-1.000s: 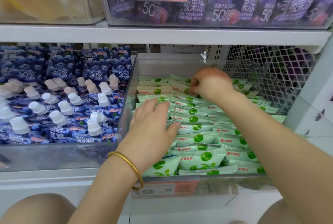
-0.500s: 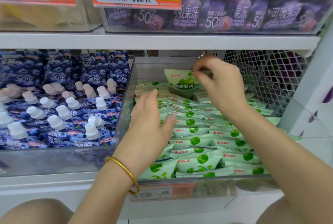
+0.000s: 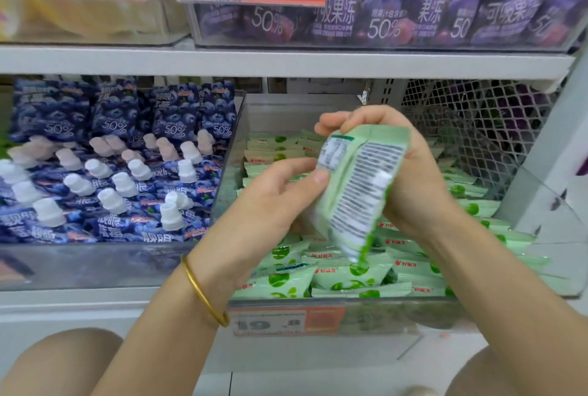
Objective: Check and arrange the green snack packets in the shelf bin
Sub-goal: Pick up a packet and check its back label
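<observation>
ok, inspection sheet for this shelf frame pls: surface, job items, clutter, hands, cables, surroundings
Surface: white shelf carrying a clear bin.
Job's things: green packets lie in overlapping rows in the bin; one held packet is above them, printed back toward the camera.
Clutter: blue spouted pouches in the neighbouring bin to the left; orange price tag on the bin front.
Grippers: left hand pinches the held packet's left edge; right hand grips its right side.
Cables: nothing seen.
Surroundings: purple pouches on the shelf above; wire mesh right of the bin; gold bangle on the left wrist.
</observation>
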Tool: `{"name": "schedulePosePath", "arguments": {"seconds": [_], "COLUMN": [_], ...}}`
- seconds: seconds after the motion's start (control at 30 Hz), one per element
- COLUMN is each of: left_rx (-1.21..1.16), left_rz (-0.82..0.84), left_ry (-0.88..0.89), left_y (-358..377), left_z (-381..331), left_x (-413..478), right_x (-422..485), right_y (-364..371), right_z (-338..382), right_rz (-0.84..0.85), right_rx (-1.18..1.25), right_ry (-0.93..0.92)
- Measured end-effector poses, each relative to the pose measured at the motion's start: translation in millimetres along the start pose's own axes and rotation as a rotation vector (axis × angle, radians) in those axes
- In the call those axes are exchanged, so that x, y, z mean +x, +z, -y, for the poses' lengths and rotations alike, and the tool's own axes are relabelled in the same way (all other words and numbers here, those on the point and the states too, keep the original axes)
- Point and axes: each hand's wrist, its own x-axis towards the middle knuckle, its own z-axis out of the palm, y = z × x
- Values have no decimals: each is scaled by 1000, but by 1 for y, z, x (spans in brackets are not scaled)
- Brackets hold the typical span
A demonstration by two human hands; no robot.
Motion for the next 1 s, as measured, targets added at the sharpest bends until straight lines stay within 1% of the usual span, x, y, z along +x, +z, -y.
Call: {"name": "schedulePosePath", "arguments": {"seconds": [0.07, 0.13, 0.17, 0.23, 0.27, 0.33, 0.4, 0.47, 0.53, 0.7, 1.0], "left_rx": [-12, 46, 86, 172, 203, 207, 134, 48, 14, -29, -57], "left_rz": [-10, -101, -159, -256, -290, -313, -244, -123, -40, -3, 26], "left_ry": [31, 96, 129, 171, 179, 183, 164, 143, 159, 190, 208], "left_y": [2, 2, 1, 0, 1, 2, 2, 0, -2, -4, -4], "left_z": [1, 2, 3, 5, 4, 2, -1, -3, -4, -7, -9], "left_x": [0, 1, 1, 2, 1, 0, -1, -4, -6, -6, -6], "right_x": [-2, -4, -6, -9, -11, -14, -17, -17, -16, -15, -14], "right_y": [2, 2, 1, -3, -4, -4, -2, -1, -4, -6, -4], "right_z": [0, 1, 2, 5, 6, 4, 2, 2, 2, 1, -1], "right_rz": [-62, -151, -184, -158, -116, -37, -50, -99, -128, -168, -203], "right_rx": [-73, -99, -69, 23, 18, -122, -233, -241, -249, -253, -202], "right_ry": [56, 128, 173, 268, 299, 276, 174, 115, 75, 48, 88]}}
